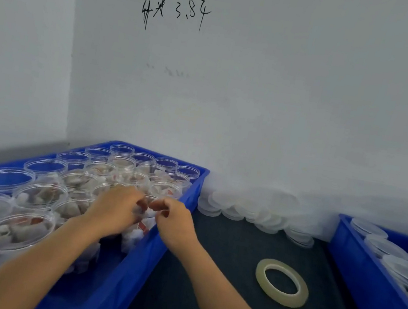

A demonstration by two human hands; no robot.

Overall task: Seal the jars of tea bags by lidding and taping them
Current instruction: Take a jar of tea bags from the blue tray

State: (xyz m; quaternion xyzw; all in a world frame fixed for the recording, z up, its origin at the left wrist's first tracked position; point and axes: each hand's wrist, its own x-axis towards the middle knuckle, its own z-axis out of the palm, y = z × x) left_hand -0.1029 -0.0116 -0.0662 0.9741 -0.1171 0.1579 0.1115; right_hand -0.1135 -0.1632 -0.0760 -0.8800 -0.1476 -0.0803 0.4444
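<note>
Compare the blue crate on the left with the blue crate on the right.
The left crate holds open jars without lids, tea bags visible inside; the right crate holds jars already lidded. Both hands reach into the left crate; none touches the right crate, which the frame edge cuts off. Both are blue plastic on the dark table.

Clear round jars (36, 196) of tea bags, standing upright and unlidded, packed in rows. Pale lids (255, 211) heaped against wall. Tape roll (281, 282) lying flat.

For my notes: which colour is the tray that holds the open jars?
Blue: the plastic tray shows best in the head view.
</note>
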